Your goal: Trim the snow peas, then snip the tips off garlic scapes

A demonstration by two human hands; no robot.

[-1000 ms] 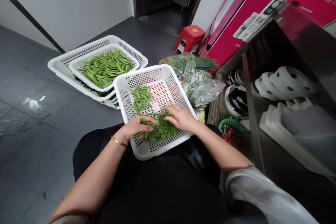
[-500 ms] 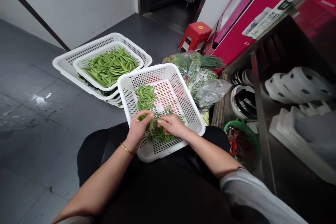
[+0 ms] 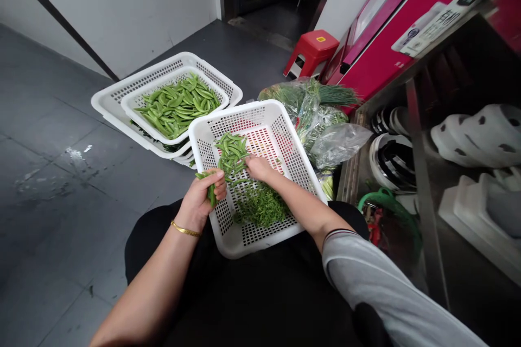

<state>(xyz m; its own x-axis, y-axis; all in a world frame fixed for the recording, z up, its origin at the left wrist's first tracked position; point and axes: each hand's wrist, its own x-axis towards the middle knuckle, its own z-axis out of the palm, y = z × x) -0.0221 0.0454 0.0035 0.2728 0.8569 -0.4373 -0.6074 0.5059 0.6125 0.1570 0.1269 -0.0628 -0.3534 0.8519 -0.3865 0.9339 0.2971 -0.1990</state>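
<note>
My left hand [image 3: 199, 195] was curled tight around a few pods [image 3: 212, 195], green showing on both sides of the thumb. A gold bracelet [image 3: 185, 229] circled the wrist just behind it. My right hand [image 3: 259, 168], ahead and to the right of the left one, was down inside the white basket [image 3: 232, 249] on my lap. Its fingers were bent at the near right edge of a pile [image 3: 231, 152] of smaller pods; I could not tell whether they gripped any. Below my right hand, towards me, a heap of green bits [image 3: 262, 206] lay on the basket floor.

Beyond my left hand and further left, a full heap of big pods [image 3: 179, 105] filled a small basket, which sat inside a larger one. Past my right hand, outside the lap basket, were bagged greens [image 3: 309, 114], with a red stool [image 3: 315, 46] farther off. A green tub [image 3: 380, 195] stood well to that hand's right.
</note>
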